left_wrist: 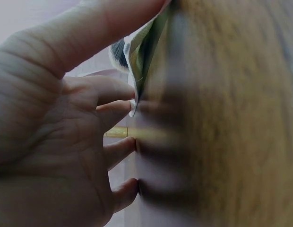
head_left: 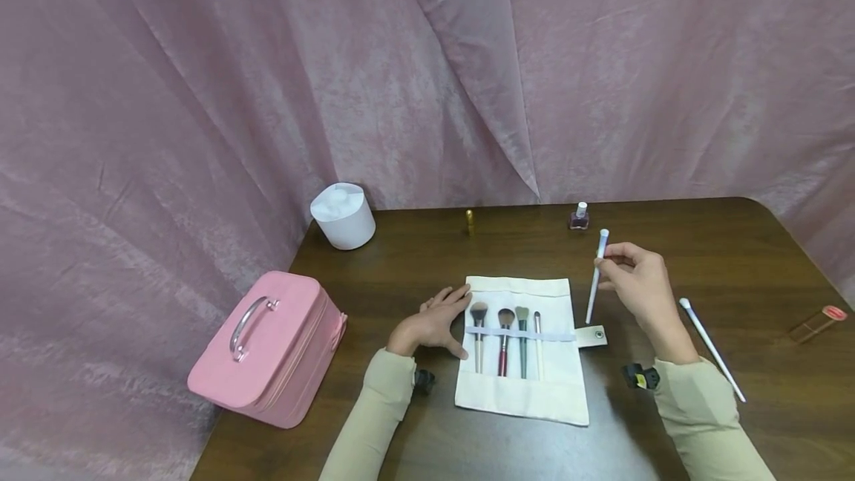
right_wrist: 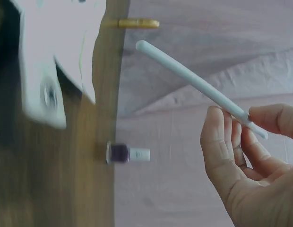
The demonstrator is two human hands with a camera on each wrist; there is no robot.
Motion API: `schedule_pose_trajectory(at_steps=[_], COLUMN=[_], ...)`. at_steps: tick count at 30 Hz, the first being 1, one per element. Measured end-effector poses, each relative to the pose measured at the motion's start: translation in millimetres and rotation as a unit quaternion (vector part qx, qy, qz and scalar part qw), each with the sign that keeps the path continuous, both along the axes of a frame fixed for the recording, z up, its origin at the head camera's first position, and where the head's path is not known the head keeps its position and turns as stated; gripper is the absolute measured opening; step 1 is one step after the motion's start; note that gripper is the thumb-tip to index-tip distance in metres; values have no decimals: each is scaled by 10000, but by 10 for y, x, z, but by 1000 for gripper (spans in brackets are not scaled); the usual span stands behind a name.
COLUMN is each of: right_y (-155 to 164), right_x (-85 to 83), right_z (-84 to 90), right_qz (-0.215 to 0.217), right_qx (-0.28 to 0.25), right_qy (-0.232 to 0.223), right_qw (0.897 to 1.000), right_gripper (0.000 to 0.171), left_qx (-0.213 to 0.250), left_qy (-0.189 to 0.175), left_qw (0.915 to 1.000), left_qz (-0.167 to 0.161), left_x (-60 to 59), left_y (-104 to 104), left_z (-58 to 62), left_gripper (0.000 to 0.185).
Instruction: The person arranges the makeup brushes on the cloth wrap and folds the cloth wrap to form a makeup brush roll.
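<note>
A cream cloth brush roll [head_left: 521,384] lies open on the dark wooden table [head_left: 735,258], with several makeup brushes [head_left: 505,340] tucked under its band. My left hand [head_left: 437,321] rests flat on the table, fingers straight, touching the roll's left edge [left_wrist: 137,71]. My right hand [head_left: 637,280] is raised to the right of the roll and pinches a thin white brush [head_left: 597,277] near its upper end; the brush handle [right_wrist: 193,82] hangs down towards the roll's snap tab [head_left: 594,335].
A pink vanity case [head_left: 267,351] stands at the table's left edge. A white round container [head_left: 343,215], a small gold tube [head_left: 470,222] and a nail polish bottle [head_left: 579,217] stand along the back. Another white brush [head_left: 711,349] and a lipstick [head_left: 818,323] lie at the right.
</note>
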State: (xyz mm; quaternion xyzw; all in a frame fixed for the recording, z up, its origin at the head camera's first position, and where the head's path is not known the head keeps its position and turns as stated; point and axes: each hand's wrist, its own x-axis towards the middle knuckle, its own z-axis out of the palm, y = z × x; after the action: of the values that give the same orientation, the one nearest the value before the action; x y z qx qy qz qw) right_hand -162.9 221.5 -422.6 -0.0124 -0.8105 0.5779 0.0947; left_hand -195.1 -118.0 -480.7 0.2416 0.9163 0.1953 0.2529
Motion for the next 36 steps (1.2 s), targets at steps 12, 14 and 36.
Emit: schedule_pose_trajectory(at_steps=[12,14,36], right_y=[-289,-314,-354], right_x=[-123,-131,-183], right_z=[-231,-281,-467], right_qz=[99,147,672], right_qx=[-605,-560,-382], right_qy=[46,-74,-886], right_qw=[9981,9983,9931], right_gripper=[26,26,28], left_qx=[81,91,254], left_qy=[-47,-59,-144], left_qw=[9999,9999,9995], left_qz=[66,39,113], left_x=[-18,-14,16], left_y=[-8,-14,-27], left_z=[-11,-9,-19], left_gripper=[110,110,110])
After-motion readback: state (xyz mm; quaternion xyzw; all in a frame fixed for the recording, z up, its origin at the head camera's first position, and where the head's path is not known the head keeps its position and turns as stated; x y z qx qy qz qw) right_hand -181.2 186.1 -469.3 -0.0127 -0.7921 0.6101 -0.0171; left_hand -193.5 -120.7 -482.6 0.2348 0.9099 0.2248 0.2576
